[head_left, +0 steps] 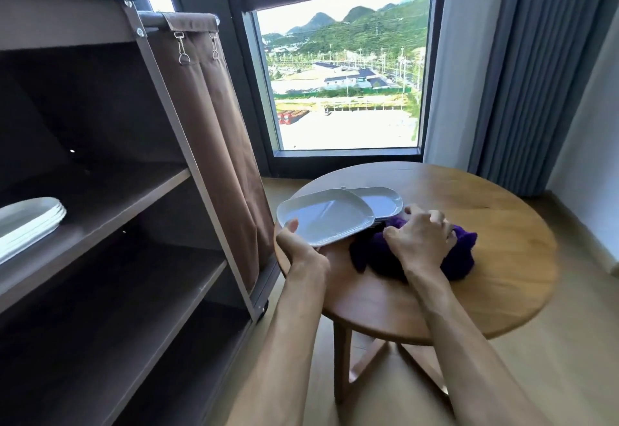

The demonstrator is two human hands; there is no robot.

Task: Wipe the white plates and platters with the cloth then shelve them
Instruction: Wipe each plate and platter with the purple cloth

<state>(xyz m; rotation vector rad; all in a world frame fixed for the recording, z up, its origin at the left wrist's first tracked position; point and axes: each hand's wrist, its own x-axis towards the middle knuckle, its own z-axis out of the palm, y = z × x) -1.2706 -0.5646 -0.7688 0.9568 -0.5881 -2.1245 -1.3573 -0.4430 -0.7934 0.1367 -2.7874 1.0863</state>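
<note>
Platter (pixel 326 216): tilting above the round table (pixel 485 258), over the table's left edge.
Left hand (pixel 298 244): pinching the platter's near rim, thumb on top.
Right hand (pixel 420 238): fingers curling into the purple cloth (pixel 464 258) on the table.
Remaining platters (pixel 382 201): lying stacked just behind the cloth.
Shelved platters (pixel 30 221): sitting stacked on the cart shelf (pixel 110 214).

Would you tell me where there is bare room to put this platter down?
Free: the table's right half beyond the purple cloth, and the shelf right of the stacked platters. Crowded: the table's left edge, around the platter pile.

Glossy white platter (pixel 325 216), fuzzy purple cloth (pixel 462 258), smooth matt wooden table (pixel 485 224), brown fabric-sided shelf cart (pixel 207 124).
</note>
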